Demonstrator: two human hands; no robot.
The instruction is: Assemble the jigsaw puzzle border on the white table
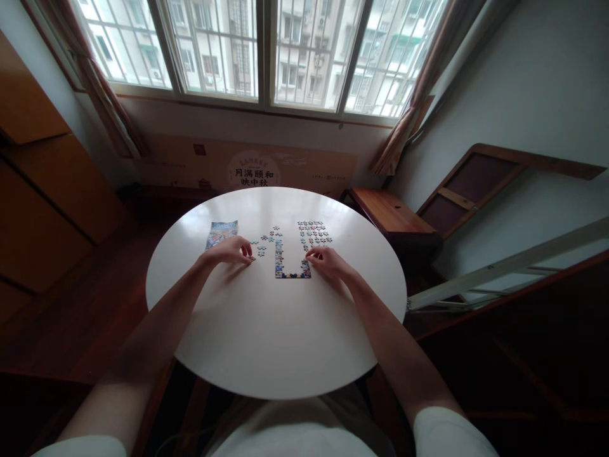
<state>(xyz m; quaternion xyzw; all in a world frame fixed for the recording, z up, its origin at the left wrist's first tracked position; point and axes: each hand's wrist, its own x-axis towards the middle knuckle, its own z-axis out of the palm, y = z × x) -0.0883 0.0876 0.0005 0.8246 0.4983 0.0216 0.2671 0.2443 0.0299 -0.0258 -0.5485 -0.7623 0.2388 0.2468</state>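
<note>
A partly joined jigsaw puzzle [294, 275] lies on the white round table, its left, bottom and right borders forming a U. My right hand [328, 261] is at the right border, fingertips pinched on a puzzle piece at its edge; the fingers partly cover that piece. To the left, my left hand [231, 250] has its fingers closed on a small puzzle piece [252, 258] close to the tabletop. Several loose pieces [261, 251] are scattered between my left hand and the puzzle. Beyond my right hand, more loose pieces [311, 231] are laid out in rows.
A colourful printed sheet or packet [222, 231] lies behind my left hand on the round table [276, 343]. A wooden bench or stool [392, 212] stands beyond the table's right side. Below the barred window, a printed cardboard panel [295, 166] leans at the wall.
</note>
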